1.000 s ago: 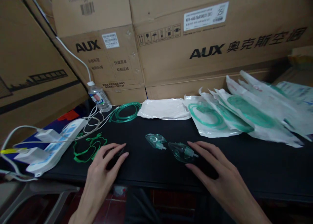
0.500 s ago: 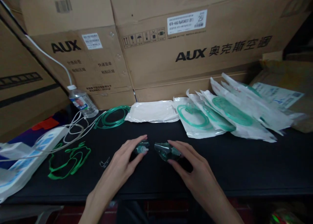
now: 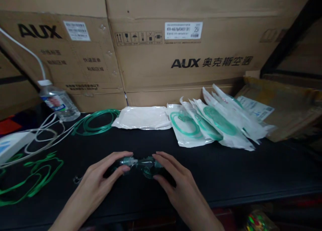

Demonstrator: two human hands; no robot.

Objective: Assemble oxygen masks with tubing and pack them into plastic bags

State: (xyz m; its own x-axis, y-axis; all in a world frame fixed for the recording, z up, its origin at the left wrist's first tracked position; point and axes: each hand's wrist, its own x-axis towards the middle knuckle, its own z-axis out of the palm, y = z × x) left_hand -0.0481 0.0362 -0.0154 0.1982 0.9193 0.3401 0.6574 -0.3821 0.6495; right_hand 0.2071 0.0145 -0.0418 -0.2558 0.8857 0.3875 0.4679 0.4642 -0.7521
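My left hand (image 3: 104, 175) is closed, its thumb and fingertips pinching a small, clear greenish plastic fitting (image 3: 128, 162) with a pale tip pointing right. My right hand (image 3: 173, 177) grips a translucent green plastic mask-like piece (image 3: 147, 170) from its right side. The two parts meet end to end, or nearly so, just above the black tabletop (image 3: 238, 177); whether they are joined I cannot tell. Fingers cover the outer portions of both. A small clear plastic bit (image 3: 77, 179) lies left of my left wrist, near a loose green elastic strap (image 3: 41, 180).
Coiled green tubing (image 3: 97, 123) lies at the back left beside a plastic bottle (image 3: 60, 103) and white cables (image 3: 50, 130). A white packet (image 3: 143, 118) and several pouches with green tubing (image 3: 186, 125) line the back. Large cardboard boxes (image 3: 151, 73) stand behind.
My hands have come together, and the gap between the two plastic parts has closed. The view has turned right, so the table items appear further left.
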